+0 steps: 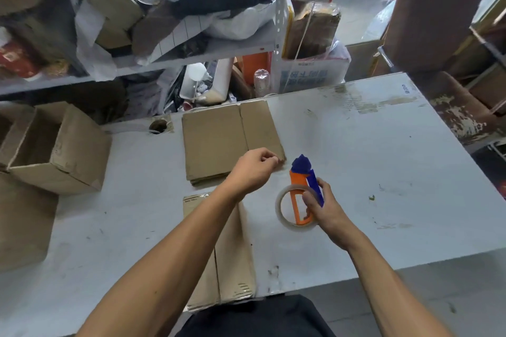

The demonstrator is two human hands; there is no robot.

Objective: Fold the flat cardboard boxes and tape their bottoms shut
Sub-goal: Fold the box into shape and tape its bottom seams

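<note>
Head view: left hand (253,169) pinches flat boxes (230,142); right hand (321,206) grips tape dispenser (299,194).

The left forearm (175,249) hides much of the near flat box (235,254) — the shelf clutter (169,8) is too blurred to identify.

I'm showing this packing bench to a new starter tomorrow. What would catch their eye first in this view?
Probably the bright orange and blue tape dispenser, gripped by the right hand above the middle of the pale table. Next, the left hand pinching the near right corner of the stack of flat cardboard boxes just beyond it. An assembled open box stands at the table's left edge, with cluttered shelves behind.
</note>
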